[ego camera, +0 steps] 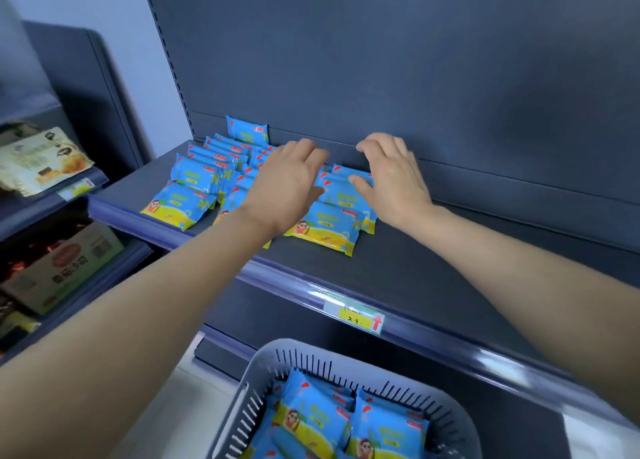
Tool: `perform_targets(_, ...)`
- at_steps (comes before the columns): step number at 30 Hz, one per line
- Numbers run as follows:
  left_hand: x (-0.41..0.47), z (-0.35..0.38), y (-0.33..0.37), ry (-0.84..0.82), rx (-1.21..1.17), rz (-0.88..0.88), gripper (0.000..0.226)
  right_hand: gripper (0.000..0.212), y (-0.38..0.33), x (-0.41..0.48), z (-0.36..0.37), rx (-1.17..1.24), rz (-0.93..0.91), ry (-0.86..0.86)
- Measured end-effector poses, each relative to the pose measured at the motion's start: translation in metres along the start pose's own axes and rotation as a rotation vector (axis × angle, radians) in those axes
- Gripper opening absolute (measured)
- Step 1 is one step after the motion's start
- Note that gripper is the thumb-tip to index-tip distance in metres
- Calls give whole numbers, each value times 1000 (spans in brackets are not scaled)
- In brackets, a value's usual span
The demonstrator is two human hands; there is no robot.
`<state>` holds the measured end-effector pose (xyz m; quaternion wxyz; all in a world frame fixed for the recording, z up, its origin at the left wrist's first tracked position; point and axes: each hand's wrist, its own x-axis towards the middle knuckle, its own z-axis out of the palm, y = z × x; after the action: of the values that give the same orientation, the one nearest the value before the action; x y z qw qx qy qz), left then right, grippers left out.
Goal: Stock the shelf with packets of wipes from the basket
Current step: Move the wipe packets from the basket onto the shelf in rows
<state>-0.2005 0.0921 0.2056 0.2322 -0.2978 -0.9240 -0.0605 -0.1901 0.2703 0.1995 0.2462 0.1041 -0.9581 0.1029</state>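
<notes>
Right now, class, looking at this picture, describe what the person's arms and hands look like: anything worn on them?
Both arms are bare as far as the frame shows: no sleeves appear. The left hand and right hand wear no gloves, and no rings, watch or bracelet show on the fingers or wrists.

dark shelf (433,271) carries rows of blue-yellow wipes packets (323,228) on its left part.

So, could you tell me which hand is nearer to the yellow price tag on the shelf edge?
Right. The right hand lies up-shelf from the price tag; the left hand reaches further left over the packets.
</notes>
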Motion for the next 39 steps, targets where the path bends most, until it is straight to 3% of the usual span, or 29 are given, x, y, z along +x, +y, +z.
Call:
perform_targets(10,-61,-133,31,428,-46,112,49,50,-82,-64,-114,-111,-87,287)
perform_targets(18,-124,-152,56,490,-171,180,48,52,-115,-131,-132,-122,-75,342)
perform_targets(24,-189,-76,69,196,-293,186,47,51,-112,-215,-63,-38,-7,82)
perform_targets(31,-250,31,63,-227,-323,132,51,49,-81,-295,31,-13,46,-416)
perform_targets(39,-266,103,55,-420,-323,81,51,50,-43,-345,98,-43,211,-933)
